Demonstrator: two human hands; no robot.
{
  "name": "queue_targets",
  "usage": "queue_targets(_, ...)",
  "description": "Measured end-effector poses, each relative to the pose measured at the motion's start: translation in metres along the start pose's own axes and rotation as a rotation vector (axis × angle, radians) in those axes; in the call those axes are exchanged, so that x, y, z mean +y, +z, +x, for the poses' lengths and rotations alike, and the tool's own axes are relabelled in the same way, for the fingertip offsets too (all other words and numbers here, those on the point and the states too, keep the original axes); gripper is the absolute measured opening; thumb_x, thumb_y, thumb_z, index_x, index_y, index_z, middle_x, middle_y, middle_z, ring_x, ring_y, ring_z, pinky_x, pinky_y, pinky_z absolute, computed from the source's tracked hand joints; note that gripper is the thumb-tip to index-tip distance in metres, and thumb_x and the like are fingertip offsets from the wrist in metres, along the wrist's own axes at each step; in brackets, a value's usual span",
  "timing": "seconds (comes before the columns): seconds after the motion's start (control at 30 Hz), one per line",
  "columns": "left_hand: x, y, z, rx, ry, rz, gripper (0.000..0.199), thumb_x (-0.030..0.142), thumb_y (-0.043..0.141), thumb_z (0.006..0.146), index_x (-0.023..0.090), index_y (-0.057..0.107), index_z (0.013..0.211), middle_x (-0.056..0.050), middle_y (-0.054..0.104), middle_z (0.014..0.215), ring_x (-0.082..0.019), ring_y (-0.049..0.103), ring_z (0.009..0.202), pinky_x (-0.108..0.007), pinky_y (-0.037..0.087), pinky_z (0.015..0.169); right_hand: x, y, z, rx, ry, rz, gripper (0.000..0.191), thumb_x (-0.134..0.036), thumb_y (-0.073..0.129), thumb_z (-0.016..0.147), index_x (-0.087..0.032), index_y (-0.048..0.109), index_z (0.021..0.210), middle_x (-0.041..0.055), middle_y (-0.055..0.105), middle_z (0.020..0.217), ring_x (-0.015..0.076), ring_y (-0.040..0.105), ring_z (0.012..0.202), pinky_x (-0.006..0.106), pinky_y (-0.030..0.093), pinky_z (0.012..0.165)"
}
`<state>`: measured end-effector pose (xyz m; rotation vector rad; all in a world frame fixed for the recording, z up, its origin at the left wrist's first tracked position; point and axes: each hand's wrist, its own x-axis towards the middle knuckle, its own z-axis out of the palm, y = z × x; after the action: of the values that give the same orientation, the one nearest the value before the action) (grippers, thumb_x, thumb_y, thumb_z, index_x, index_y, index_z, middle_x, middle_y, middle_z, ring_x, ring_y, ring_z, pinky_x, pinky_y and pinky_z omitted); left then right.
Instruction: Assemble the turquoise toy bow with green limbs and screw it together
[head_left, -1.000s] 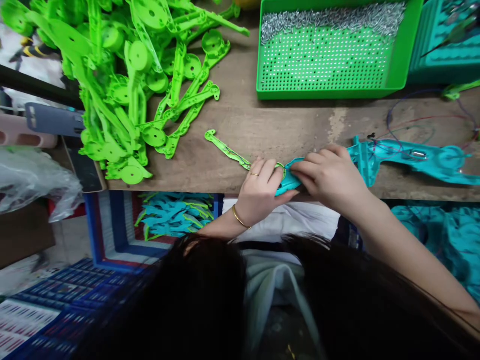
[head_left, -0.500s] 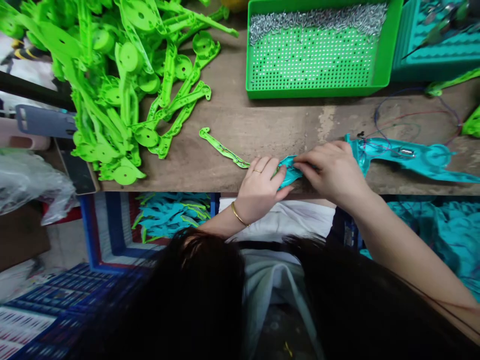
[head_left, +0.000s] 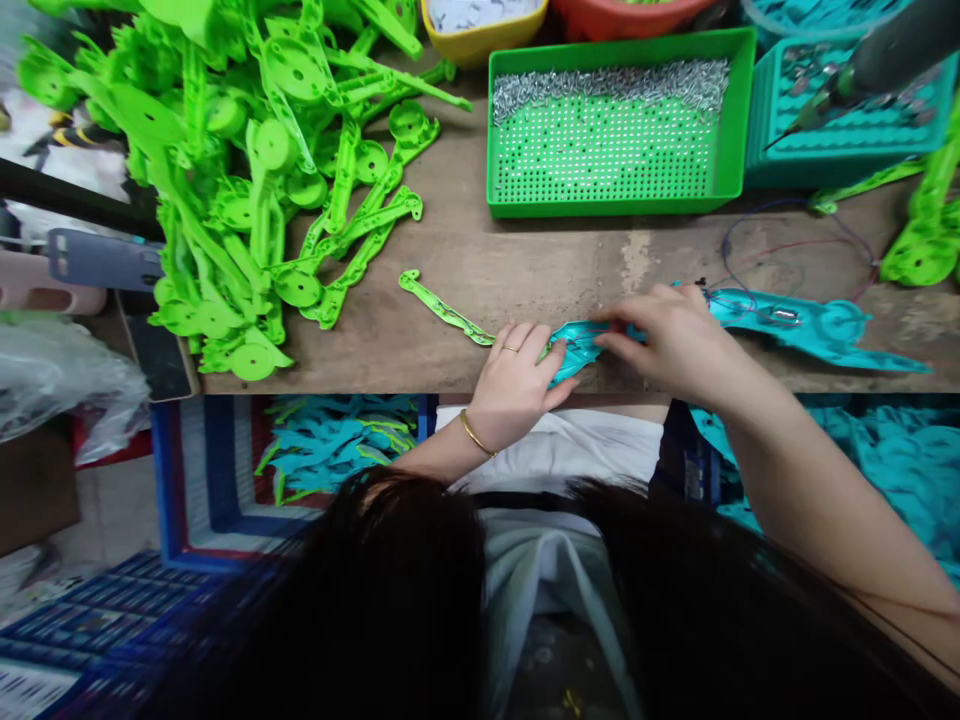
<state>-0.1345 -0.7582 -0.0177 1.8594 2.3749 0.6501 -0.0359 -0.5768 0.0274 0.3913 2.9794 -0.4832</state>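
Note:
My left hand [head_left: 519, 372] lies over the left end of a teal plastic shell [head_left: 581, 345], its fingers closed round it. A thin lime-green plastic strip [head_left: 448, 318] with wiring along it runs out leftward from under those fingers. My right hand [head_left: 671, 335] pinches at the same shell with thumb and forefinger; whatever sits between the fingertips is too small to make out. Beyond the right wrist lies a teal piece [head_left: 814, 322] with a small metal part and thin red and blue wires [head_left: 799, 240]. The hand hides whether it joins the shell.
A heap of lime-green plastic parts [head_left: 255, 200] covers the bench's left side. At the back stand a green perforated tray [head_left: 615, 208] of screws, a teal basket [head_left: 817, 165], a yellow bowl [head_left: 487, 42] and a red bowl [head_left: 630, 20]. A dark screwdriver-like tool [head_left: 862, 80] hangs upper right.
The view has tilted up a little, so more of the yellow and red bowls shows. Both hands stay on the teal shell, the right fingertips shifting only slightly.

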Motion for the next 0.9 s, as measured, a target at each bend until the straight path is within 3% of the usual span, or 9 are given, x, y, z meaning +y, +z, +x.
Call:
queue_targets(0.13, -0.001, 0.001, 0.000, -0.004, -0.008, -0.025, 0.041, 0.042, 0.057, 0.090, 0.011, 0.063, 0.115, -0.017, 0.060, 0.117, -0.029, 0.052, 0.111, -0.048, 0.040, 0.102, 0.008, -0.014, 0.001, -0.098, -0.066, -0.043, 0.021, -0.033, 0.051, 0.087, -0.022, 0.068, 0.088, 0.0063, 0.070, 0.082, 0.0229, 0.056, 0.081, 0.035, 0.030, 0.074)
queue_targets(0.3, -0.002, 0.002, 0.000, 0.018, -0.006, -0.013, 0.040, 0.042, 0.058, 0.089, 0.012, 0.064, 0.115, -0.016, 0.061, 0.116, -0.029, 0.052, 0.111, -0.049, 0.040, 0.102, 0.010, -0.021, 0.008, -0.101, -0.131, 0.059, 0.020, -0.034, 0.050, 0.088, -0.022, 0.066, 0.086, 0.0051, 0.070, 0.085, 0.0216, 0.057, 0.086, 0.033, 0.033, 0.076)
queue_targets(0.4, -0.002, 0.004, 0.000, 0.058, 0.018, 0.019, 0.039, 0.041, 0.059, 0.088, 0.011, 0.065, 0.113, -0.015, 0.061, 0.116, -0.029, 0.052, 0.110, -0.047, 0.042, 0.102, 0.017, -0.017, 0.006, -0.030, -0.041, 0.101, 0.020, -0.036, 0.051, 0.088, -0.023, 0.067, 0.088, 0.0036, 0.069, 0.080, 0.0197, 0.057, 0.078, 0.033, 0.035, 0.076)
queue_targets(0.63, -0.003, 0.004, 0.000, 0.087, 0.035, 0.036, 0.039, 0.039, 0.063, 0.086, 0.010, 0.066, 0.111, -0.015, 0.062, 0.112, -0.028, 0.053, 0.107, -0.046, 0.043, 0.101, 0.022, 0.008, -0.013, 0.134, 0.123, -0.170, 0.024, -0.034, 0.050, 0.091, -0.019, 0.068, 0.086, 0.0073, 0.071, 0.084, 0.0233, 0.054, 0.083, 0.035, 0.027, 0.074)
queue_targets(0.9, -0.005, 0.002, -0.001, 0.084, 0.038, 0.024, 0.037, 0.040, 0.064, 0.086, 0.012, 0.066, 0.110, -0.014, 0.062, 0.112, -0.028, 0.054, 0.107, -0.045, 0.045, 0.099, 0.002, 0.010, -0.012, 0.140, 0.271, -0.250, 0.029, -0.032, 0.045, 0.092, -0.017, 0.068, 0.084, 0.0112, 0.070, 0.085, 0.0251, 0.053, 0.085, 0.035, 0.022, 0.070)
